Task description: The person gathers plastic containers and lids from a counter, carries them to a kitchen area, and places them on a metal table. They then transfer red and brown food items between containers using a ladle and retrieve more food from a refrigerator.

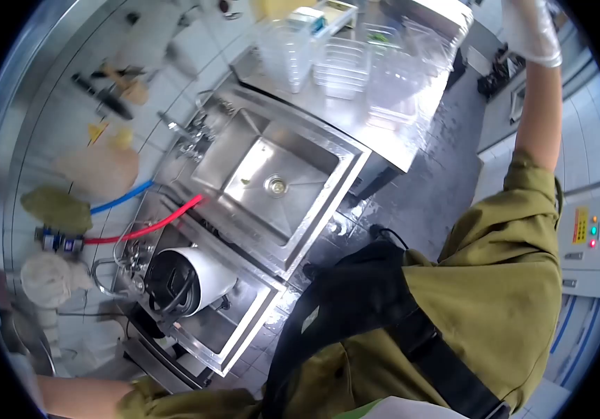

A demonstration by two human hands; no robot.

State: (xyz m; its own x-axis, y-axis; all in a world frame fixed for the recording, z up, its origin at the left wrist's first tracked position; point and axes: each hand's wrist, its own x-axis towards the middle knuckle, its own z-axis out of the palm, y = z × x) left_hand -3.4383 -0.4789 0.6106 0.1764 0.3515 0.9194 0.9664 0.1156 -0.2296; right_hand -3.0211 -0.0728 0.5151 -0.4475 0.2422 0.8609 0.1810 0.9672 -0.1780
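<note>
My right hand point(529, 31), in a thin whitish glove, is raised at the upper right. Its fingers run out of view at the top, so any grip is hidden. At the lower left edge only a blurred, pale-gloved part of my left hand point(26, 383) shows, and its fingers cannot be made out. Closest to the left hand is a round metal vessel point(26, 335) by the wall. Between my arms lies a steel sink point(314, 178) with a drain point(276, 185). A second sink point(240, 335) holds a tilted white bucket-like container point(212, 276) with black items inside.
Clear plastic containers point(342, 66) are stacked on the steel counter point(342, 112). A red hose point(160, 225) and a blue hose point(122, 199) run from the tiled wall, where utensils point(104, 94) hang. A control panel point(589, 227) stands at right. The tiled floor point(418, 174) looks wet.
</note>
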